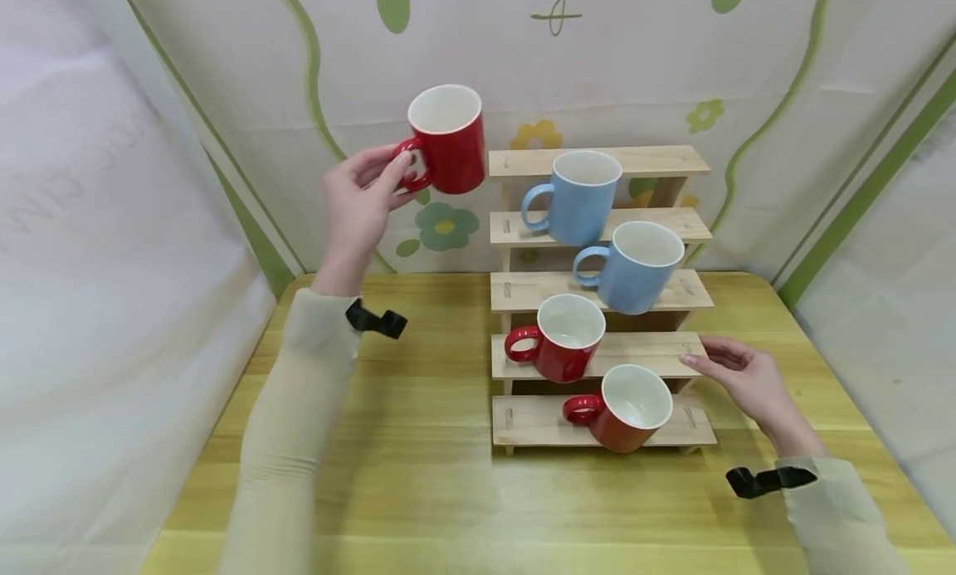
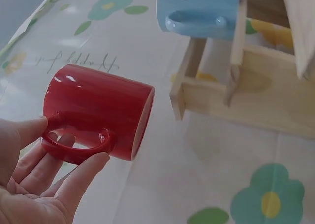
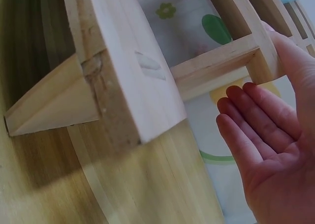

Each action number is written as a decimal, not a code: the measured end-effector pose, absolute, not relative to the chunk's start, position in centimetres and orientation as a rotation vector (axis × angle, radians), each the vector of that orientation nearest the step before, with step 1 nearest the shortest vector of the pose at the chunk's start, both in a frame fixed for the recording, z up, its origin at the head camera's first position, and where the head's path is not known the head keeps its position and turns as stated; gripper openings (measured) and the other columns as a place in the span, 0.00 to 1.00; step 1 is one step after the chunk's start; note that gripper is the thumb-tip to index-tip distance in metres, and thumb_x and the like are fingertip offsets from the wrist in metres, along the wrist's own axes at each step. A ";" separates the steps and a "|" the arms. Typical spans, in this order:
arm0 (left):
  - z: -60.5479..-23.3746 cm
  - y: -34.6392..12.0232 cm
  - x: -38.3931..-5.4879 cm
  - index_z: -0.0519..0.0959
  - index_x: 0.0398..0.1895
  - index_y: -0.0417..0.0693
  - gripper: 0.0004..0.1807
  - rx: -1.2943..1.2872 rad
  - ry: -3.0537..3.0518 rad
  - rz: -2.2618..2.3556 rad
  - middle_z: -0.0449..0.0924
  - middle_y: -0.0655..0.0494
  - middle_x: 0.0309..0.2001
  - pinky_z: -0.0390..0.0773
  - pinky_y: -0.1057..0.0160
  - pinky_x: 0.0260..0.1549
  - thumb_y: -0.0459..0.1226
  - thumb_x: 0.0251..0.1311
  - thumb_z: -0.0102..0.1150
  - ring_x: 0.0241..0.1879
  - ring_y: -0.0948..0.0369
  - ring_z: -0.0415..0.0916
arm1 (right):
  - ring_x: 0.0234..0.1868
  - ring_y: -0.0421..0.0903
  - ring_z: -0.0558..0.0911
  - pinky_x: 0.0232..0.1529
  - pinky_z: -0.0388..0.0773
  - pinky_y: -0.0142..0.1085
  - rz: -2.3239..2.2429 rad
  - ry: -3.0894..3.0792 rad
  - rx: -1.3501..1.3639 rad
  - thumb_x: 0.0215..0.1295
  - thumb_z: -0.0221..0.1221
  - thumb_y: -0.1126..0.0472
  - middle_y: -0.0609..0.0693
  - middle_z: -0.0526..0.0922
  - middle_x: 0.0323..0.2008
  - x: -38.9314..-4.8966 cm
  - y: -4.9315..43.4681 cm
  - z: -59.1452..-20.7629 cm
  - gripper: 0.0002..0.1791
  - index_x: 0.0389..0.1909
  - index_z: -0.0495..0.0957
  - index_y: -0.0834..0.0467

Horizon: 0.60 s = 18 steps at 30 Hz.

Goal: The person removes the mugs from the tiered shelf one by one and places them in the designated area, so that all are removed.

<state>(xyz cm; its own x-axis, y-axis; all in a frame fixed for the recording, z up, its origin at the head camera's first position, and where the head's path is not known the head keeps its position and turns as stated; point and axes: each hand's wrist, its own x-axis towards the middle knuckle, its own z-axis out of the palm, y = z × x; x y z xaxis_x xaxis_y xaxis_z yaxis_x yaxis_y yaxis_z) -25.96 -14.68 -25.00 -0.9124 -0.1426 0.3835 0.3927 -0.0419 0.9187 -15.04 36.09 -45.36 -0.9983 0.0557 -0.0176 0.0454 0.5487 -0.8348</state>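
High at the left, my left hand (image 1: pixel 362 197) grips a red mug (image 1: pixel 457 156) by its handle, thumb and fingers around it. The mug is upright in the head view, its white inside showing, left of the top of a stepped wooden rack (image 1: pixel 523 355). At the rack's right side, my right hand (image 1: pixel 750 388) holds the end of the second step from the bottom, thumb on top and fingers (image 3: pixel 246 125) below the board. Two light blue mugs (image 1: pixel 586 202) stand on the upper steps. Two other red mugs (image 1: pixel 571 343) stand on the lower steps, handles pointing left.
The rack stands on a wooden table (image 1: pixel 403 475) near its back edge. A white cloth (image 1: pixel 642 69) with green lines and flowers hangs behind, with pale cloth walls at both sides. Black bands are on both sleeves.
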 end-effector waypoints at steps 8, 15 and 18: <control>-27.8 -18.3 -23.9 0.85 0.50 0.39 0.18 -0.111 -1.865 -2.021 0.84 0.43 0.50 0.85 0.58 0.42 0.39 0.60 0.72 0.49 0.45 0.83 | 0.46 0.22 0.77 0.40 0.75 0.19 1.504 -2.737 -0.093 0.69 0.67 0.48 0.26 0.77 0.46 -14.9 36.4 -45.5 0.37 0.69 0.70 0.68; -31.1 -20.7 -23.0 0.85 0.50 0.39 0.20 0.010 -1.824 -2.040 0.84 0.42 0.51 0.85 0.58 0.42 0.41 0.58 0.73 0.51 0.46 0.82 | 0.46 0.24 0.77 0.41 0.76 0.20 1.536 -2.707 -0.087 0.69 0.67 0.50 0.26 0.78 0.46 -14.7 36.6 -45.6 0.36 0.69 0.69 0.69; -32.7 -21.5 -22.7 0.85 0.51 0.40 0.20 0.057 -1.807 -2.021 0.84 0.42 0.52 0.85 0.59 0.44 0.42 0.58 0.73 0.52 0.46 0.82 | 0.46 0.25 0.77 0.41 0.77 0.20 1.536 -2.700 -0.105 0.69 0.67 0.50 0.26 0.78 0.45 -14.6 36.6 -45.6 0.36 0.68 0.70 0.68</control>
